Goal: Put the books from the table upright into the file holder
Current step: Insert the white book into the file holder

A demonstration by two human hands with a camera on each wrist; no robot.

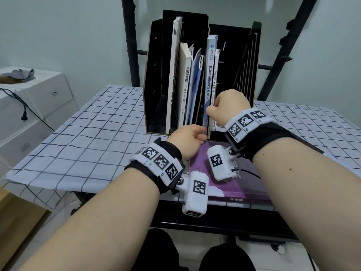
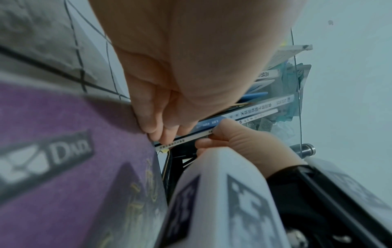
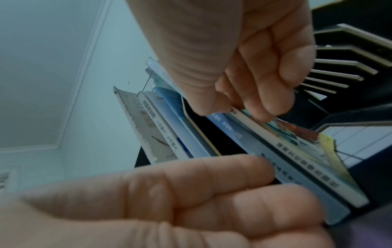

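Note:
A black file holder (image 1: pixel 154 75) stands at the back of the table with several books upright in it. My right hand (image 1: pixel 212 110) pinches a thin white book (image 1: pixel 215 79) low on its spine, thumb and fingers (image 3: pixel 265 107) on either side of it (image 3: pixel 307 161). That book stands in the third slot beside a blue-spined book (image 1: pixel 210 79). My left hand (image 1: pixel 202 136) is at the foot of the holder, its fingertips (image 2: pixel 161 134) resting against the lower spines there (image 3: pixel 254 151). A purple book (image 1: pixel 244 184) lies flat on the table under both wrists.
The holder's leftmost slot (image 1: pixel 156 114) and its slatted rightmost section (image 1: pixel 244 65) hold no books. White boxes (image 1: pixel 39 98) with a black cable (image 1: pixel 25 110) stand left of the table. A black metal frame (image 1: pixel 283 55) rises behind. A checked cloth (image 1: pixel 88 133) covers the table.

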